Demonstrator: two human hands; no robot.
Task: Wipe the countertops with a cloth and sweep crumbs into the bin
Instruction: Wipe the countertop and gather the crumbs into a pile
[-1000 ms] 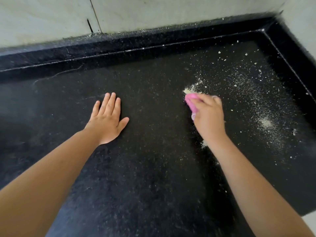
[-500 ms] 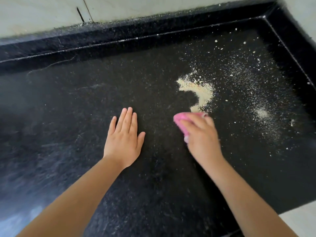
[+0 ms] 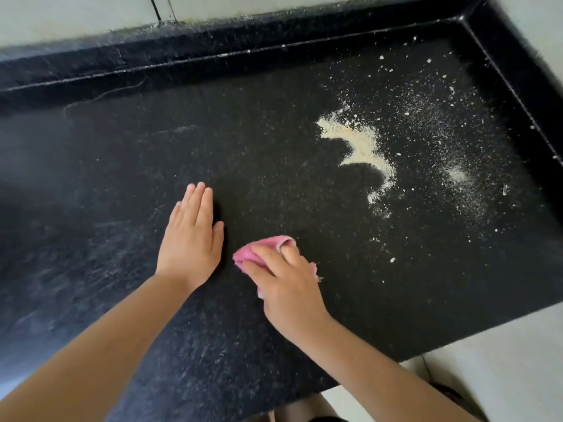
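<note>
A black speckled countertop [image 3: 128,166] fills the view. My right hand [image 3: 286,281] grips a bunched pink cloth [image 3: 253,252] and presses it on the counter near the middle. My left hand [image 3: 190,239] lies flat on the counter just left of the cloth, fingers straight and together. A pale, curved heap of crumbs [image 3: 362,147] lies beyond and to the right of the cloth. Finer scattered crumbs [image 3: 457,175] spread toward the right side. No bin is in view.
A raised black rim [image 3: 213,47] runs along the back and the right side of the counter, with pale wall tiles [image 3: 76,16] behind. The front right edge drops to a light floor [image 3: 493,354].
My right hand has drawn the cloth back toward me and to the left, leaving the crumb heap uncovered. My left hand has slid nearer as well, staying flat.
</note>
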